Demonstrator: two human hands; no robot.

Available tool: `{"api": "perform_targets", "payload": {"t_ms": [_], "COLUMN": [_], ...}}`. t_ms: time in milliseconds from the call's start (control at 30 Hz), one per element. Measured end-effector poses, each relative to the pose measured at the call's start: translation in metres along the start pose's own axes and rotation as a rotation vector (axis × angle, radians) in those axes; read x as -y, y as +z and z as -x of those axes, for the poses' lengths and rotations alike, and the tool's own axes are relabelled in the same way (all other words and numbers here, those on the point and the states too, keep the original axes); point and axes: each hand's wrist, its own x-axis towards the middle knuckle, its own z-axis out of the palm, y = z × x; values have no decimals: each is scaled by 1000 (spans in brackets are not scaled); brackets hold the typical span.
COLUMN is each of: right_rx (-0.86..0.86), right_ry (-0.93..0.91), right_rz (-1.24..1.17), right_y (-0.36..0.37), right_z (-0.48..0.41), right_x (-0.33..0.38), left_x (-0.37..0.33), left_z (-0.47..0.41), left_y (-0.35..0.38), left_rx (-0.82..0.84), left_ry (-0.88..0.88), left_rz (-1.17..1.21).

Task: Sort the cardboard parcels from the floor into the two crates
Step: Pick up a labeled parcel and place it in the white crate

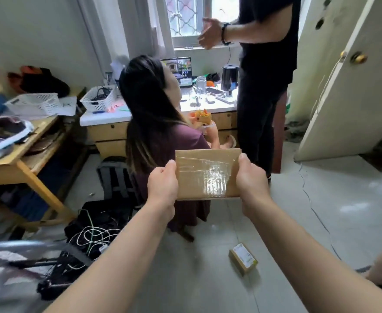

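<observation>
I hold a flat brown cardboard parcel (208, 175) sealed with clear tape up in front of me at mid-frame. My left hand (162, 185) grips its left edge and my right hand (251, 180) grips its right edge, thumbs on top. A second, small cardboard parcel (243, 261) with a green-and-white label lies on the tiled floor below my right forearm. No crate for sorting is clearly in view.
A seated person (156, 132) is right behind the parcel, and a standing person in black (262, 86) is at the desk (108, 123). Two white baskets (34, 103) sit on the tables. A cable tangle (92, 236) lies on the left floor; an open door (348, 86) stands right.
</observation>
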Motion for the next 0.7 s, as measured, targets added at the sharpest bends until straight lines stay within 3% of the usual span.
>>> {"api": "perform_targets", "payload": {"t_ms": [200,400,700], "right_rx": [192,395,787], "right_ry": [-120,-215,-188], "right_rz": [-45,-66,35], "right_y": [7,23,80], "right_z": [43,89,202], "right_x": [48,65,56], "left_x": [-45,-47,-21], "left_z": [45,97,185], "left_y": [-43,-91,-204], "left_rx": [-193,-408,-763], "left_ry": [139,167,170], "left_rz": [50,116,174]}}
